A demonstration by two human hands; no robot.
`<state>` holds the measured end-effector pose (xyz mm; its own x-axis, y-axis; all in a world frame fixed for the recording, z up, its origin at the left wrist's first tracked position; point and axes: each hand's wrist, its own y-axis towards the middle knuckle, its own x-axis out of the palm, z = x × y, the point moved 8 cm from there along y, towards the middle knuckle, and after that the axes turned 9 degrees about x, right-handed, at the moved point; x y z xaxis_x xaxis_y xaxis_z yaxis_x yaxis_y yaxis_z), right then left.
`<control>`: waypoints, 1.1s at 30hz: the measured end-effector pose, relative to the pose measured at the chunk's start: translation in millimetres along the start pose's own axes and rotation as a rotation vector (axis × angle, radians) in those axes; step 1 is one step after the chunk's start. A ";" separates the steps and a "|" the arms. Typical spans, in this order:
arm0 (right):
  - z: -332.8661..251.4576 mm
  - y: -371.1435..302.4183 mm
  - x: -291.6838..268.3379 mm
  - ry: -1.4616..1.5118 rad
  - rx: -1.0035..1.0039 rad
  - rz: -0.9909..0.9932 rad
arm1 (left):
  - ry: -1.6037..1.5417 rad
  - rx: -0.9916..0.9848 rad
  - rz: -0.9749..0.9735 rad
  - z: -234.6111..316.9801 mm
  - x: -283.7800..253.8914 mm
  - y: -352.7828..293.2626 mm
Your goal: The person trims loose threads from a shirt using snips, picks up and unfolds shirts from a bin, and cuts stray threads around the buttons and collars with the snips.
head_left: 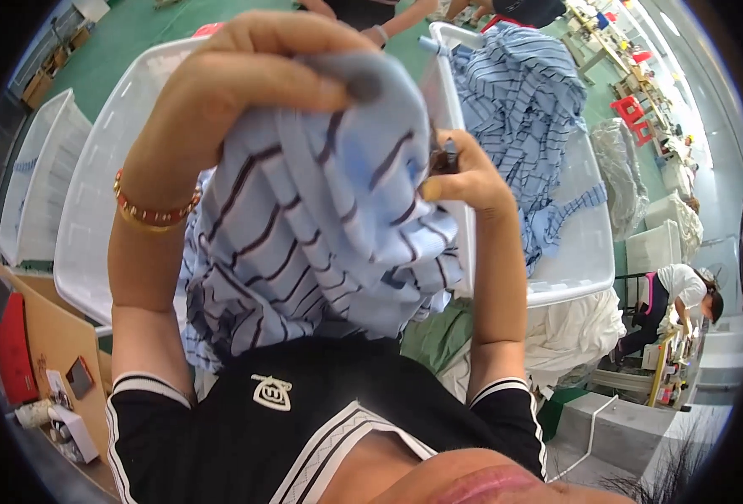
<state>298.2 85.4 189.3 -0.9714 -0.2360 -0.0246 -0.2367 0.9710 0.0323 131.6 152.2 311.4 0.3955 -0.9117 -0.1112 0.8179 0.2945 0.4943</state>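
Left hand point(262, 71)'s pinching the striped cloth point(296, 210) up top, right hand point(470, 176)'s gripping some small dark thing point(450, 153) by the cloth's edge. White bins point(94, 231) crowd both sides.

Cloth point(262, 206) before middle bin point(90, 218), fabric point(518, 109) in right bin point(583, 231)

Bright indoor light, fisheye-bent edges, black rounded corners
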 end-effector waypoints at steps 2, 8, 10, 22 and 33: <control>19.4 -18.3 -29.1 -0.048 0.142 0.201 | -0.032 -0.174 0.253 -22.6 -22.2 -13.4; -71.3 -117.4 -80.4 -0.315 -0.160 0.981 | -0.301 -0.117 0.133 -64.6 -9.1 -11.6; -92.3 -124.9 -60.3 -0.572 -0.115 1.036 | -0.333 -0.323 0.133 -95.9 5.4 -24.4; 124.9 -107.0 -48.1 -0.337 0.266 0.935 | -0.063 -0.405 0.052 -169.3 36.0 -103.4; 79.8 -112.6 -8.8 -0.531 -0.019 1.103 | 0.727 -0.060 -0.289 -123.9 45.2 -70.3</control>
<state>334.7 -18.8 106.2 -0.5255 0.7616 -0.3791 0.7042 0.6395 0.3084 143.7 125.8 164.8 0.3208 -0.5441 -0.7752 0.9430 0.1075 0.3148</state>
